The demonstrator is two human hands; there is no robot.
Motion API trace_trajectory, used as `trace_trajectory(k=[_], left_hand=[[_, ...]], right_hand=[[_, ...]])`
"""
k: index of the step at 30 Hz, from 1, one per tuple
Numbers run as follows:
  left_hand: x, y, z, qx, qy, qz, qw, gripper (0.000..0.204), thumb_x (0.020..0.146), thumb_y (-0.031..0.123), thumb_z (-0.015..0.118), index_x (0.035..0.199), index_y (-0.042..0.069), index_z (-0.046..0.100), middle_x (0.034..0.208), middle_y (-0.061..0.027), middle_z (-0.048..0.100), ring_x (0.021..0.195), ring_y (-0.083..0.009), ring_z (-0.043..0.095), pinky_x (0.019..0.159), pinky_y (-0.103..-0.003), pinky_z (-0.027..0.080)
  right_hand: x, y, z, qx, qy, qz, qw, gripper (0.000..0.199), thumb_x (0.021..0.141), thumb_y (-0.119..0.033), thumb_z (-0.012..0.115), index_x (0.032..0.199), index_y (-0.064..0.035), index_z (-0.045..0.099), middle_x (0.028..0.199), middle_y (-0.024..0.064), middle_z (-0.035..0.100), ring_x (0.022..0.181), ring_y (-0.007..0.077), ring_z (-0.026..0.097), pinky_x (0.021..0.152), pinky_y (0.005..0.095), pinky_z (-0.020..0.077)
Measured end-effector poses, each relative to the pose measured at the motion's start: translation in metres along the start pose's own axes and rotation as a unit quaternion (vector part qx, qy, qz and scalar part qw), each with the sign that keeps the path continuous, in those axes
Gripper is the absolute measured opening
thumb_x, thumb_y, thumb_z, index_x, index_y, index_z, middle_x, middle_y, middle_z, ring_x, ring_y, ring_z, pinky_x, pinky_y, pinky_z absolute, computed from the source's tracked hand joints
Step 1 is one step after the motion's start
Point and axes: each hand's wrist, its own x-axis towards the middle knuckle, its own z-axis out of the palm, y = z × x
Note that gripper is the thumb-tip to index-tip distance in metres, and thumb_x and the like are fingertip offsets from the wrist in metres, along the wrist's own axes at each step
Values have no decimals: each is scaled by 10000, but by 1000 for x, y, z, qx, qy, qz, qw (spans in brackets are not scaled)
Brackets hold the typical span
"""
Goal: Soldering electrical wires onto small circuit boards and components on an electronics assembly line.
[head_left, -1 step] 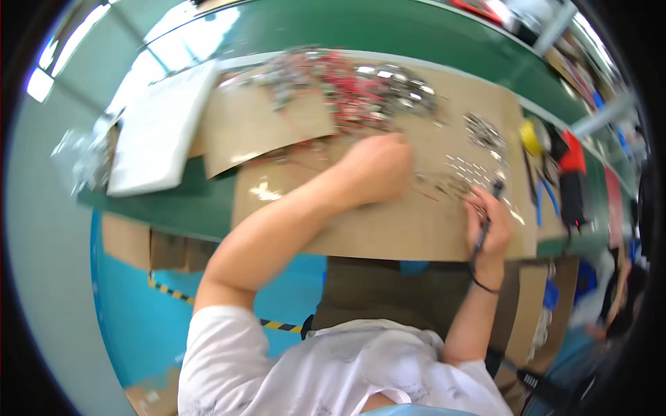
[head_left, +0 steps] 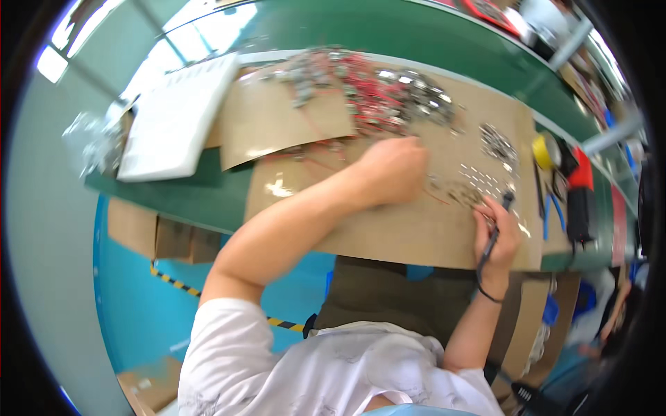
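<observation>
our left hand [head_left: 392,170] rests knuckles up on the cardboard sheet [head_left: 416,229], fingers curled over small metal parts with red wires [head_left: 451,193]; we cannot tell whether it grips any. our right hand [head_left: 498,232], just beside, is closed around a dark pen-like tool [head_left: 496,229], tip near the parts. a heap of wired parts [head_left: 381,93] lies beyond.

A crumpled clear plastic bag [head_left: 89,142] lies at the left of the frame, on the end of the green bench just beside a flat white foam sheet [head_left: 173,118]. Below the bench edge, brown cardboard boxes [head_left: 156,236] stand at the middle left, and another brown box [head_left: 149,388] sits at the lower left. No labels, signs or screens can be made out.
</observation>
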Motion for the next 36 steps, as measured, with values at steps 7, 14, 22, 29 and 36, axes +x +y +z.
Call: trace_trajectory(k=[7, 14, 22, 29, 36], left_hand=[[-5, 0, -20, -4, -42, -65, 997, 206, 907, 177, 623, 922, -13, 703, 979, -199, 700, 974, -390, 709, 868, -495, 578], [-15, -2, -30, -23, 98, -69, 993, 213, 971, 196, 632, 1063, 4, 635, 1045, -220, 698, 977, -395, 698, 863, -492, 570], [-11, 36, -26, -232, 164, 6, 959, 152, 884, 10, 741, 987, 8, 628, 753, -134, 653, 638, -281, 657, 596, -380, 529], [-11, 43, -17, -222, 121, 34, 967, 100, 869, 0, 724, 927, 1, 643, 779, -154, 662, 650, -290, 667, 604, -377, 536], [-9, 40, -5, -200, 143, 58, 967, 42, 904, 8, 726, 919, 9, 687, 804, -91, 670, 630, -182, 647, 581, -313, 512]], right_hand=[[1, -4, 1, 24, -37, 29, 999, 392, 864, 58, 799, 1235, -57, 742, 938, 76, 790, 797, 140, 709, 677, 290, 540], [12, -10, 15, 41, -22, -16, 999, 397, 848, 67, 818, 1213, -71, 748, 927, 99, 789, 851, 200, 753, 729, 311, 590], [16, -14, 12, 35, -16, -33, 999, 392, 817, 49, 839, 1180, -71, 747, 887, 68, 787, 780, 232, 715, 710, 342, 564], [12, -12, 14, 83, 5, -27, 996, 364, 948, -14, 753, 1306, -38, 688, 906, 69, 797, 748, 173, 703, 668, 292, 548], [-24, -15, -9, 309, 45, 161, 936, 496, 1086, -328, 648, 1396, 57, 605, 899, 97, 768, 595, 72, 591, 537, 214, 495]])
